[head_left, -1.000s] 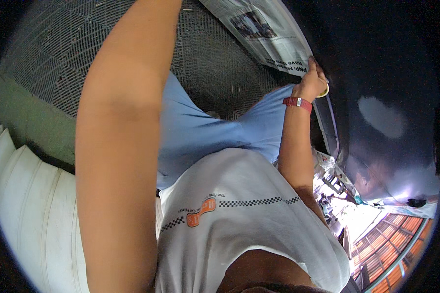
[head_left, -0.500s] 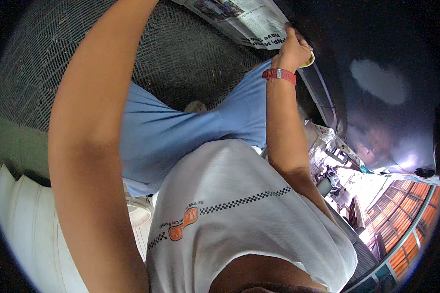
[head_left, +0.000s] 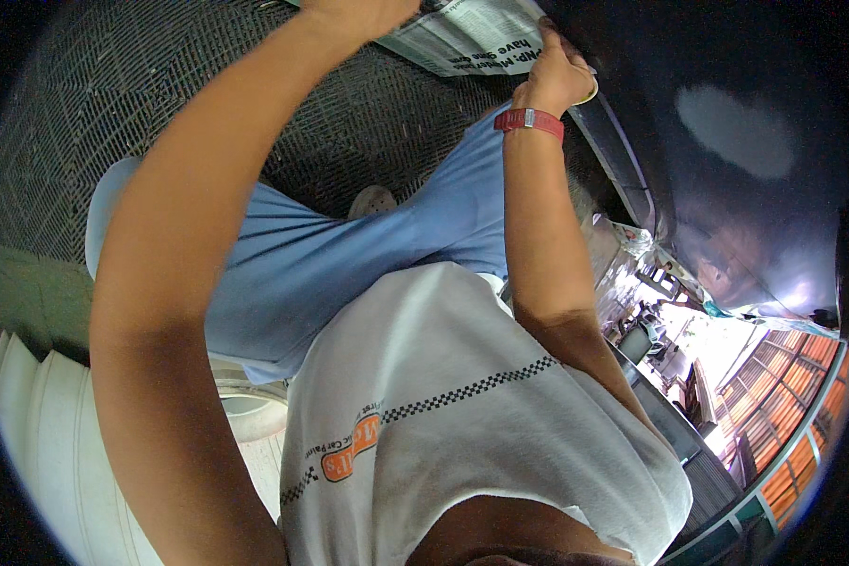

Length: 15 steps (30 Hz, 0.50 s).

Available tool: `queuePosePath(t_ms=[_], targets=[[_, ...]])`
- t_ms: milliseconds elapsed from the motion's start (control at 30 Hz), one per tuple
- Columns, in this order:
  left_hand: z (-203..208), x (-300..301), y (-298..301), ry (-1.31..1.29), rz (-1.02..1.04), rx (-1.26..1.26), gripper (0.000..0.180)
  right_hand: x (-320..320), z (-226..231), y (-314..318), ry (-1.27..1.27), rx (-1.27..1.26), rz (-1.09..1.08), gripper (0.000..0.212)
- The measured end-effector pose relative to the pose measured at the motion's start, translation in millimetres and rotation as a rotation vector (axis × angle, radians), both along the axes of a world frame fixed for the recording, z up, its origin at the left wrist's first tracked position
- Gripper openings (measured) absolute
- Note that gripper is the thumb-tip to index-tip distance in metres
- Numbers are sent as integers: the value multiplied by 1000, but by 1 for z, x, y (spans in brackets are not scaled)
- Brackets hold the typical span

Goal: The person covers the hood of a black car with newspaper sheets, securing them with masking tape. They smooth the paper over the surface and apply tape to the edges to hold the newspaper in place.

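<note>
A sheet of newspaper (head_left: 472, 42) hangs along the lower edge of a dark, glossy vehicle panel (head_left: 755, 217) at the top of the view. My right hand (head_left: 557, 74), with a red watch on its wrist, is closed around a roll of tape (head_left: 590, 91); only the roll's pale yellow rim shows past the palm. Its thumb and fingers lie against the newspaper's right edge, beside the panel. At the top edge my left hand (head_left: 363, 13) is beside the paper's left part. Its fingers are cut off by the frame, so what they hold is hidden.
Black ribbed matting (head_left: 189, 104) covers the floor on the left. A white ridged surface (head_left: 61, 424) and a round pale container (head_left: 255, 415) are at lower left. A dull grey patch (head_left: 736, 130) marks the panel. Orange slatted sheeting (head_left: 792, 377) stands at far right.
My left hand has come partly into view at the top edge. The newspaper and my right hand with the tape sit slightly higher and farther left.
</note>
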<state>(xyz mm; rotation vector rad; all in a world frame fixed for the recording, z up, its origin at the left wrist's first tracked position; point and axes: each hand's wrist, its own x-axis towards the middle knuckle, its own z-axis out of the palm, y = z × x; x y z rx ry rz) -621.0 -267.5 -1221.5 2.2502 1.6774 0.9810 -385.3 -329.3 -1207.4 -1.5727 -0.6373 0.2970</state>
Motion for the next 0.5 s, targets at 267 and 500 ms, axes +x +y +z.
queuePosePath(t_ms=[267,500], targets=[[8,25,-26,270,-444,84,79,8,-7,-12,64,-8,33,27],[9,42,-20,343,-529,116,78,22,-6,-35,56,2,90,23]])
